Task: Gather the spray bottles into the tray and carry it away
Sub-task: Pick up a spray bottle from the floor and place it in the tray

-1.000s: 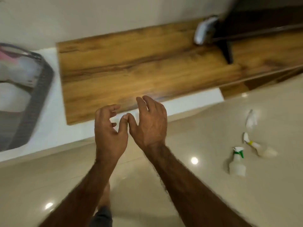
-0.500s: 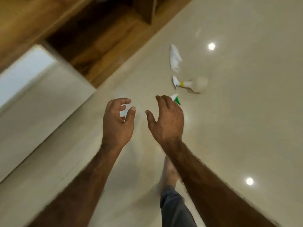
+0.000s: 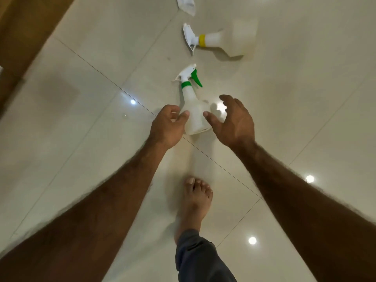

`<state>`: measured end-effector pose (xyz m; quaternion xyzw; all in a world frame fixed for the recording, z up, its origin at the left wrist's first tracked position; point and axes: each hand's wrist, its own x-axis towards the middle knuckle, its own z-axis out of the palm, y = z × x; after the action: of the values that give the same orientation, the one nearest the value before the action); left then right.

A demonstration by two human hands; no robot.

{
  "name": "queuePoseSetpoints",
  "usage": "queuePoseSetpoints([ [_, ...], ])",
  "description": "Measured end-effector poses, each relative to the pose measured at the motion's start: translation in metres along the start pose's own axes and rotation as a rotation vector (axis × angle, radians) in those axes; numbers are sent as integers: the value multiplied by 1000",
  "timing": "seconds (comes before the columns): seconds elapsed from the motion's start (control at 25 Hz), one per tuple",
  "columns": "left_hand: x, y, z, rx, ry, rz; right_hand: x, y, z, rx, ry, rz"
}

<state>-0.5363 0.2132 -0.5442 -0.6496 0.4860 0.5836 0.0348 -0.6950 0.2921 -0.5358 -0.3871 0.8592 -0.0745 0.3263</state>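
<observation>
Now our left hand point(image 3: 166, 124) and right hand point(image 3: 234, 121) are both open and empty, on either side of the green-trigger spray bottle point(image 3: 194, 110) standing on the glossy floor point(image 3: 81, 98). A careless touch may tip it toward the yellow-collared bottle point(image 3: 221, 38) lying beyond; no tray is in view.

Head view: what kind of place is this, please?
Probably a room in a home: glossy tiled floor, a bare foot on it, spray bottles on the tiles, wooden furniture at the left edge.
</observation>
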Motion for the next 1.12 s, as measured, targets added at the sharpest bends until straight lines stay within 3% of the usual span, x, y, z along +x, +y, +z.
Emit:
queuePoseSetpoints([
  [0.16,24,8,20,-206,-65,-212,29,12,19,361,-235,179],
  [0.24,25,11,20,-259,-88,-238,33,10,20,469,-301,172],
  [0.52,-38,22,-42,-356,-84,-190,-19,-45,-14,469,-293,93],
  [0.8,-148,40,-179,-435,-44,34,-112,-178,-78,473,-218,-94],
  [1.12,-293,35,-400,-554,133,339,-246,-405,-112,440,-88,-451],
])
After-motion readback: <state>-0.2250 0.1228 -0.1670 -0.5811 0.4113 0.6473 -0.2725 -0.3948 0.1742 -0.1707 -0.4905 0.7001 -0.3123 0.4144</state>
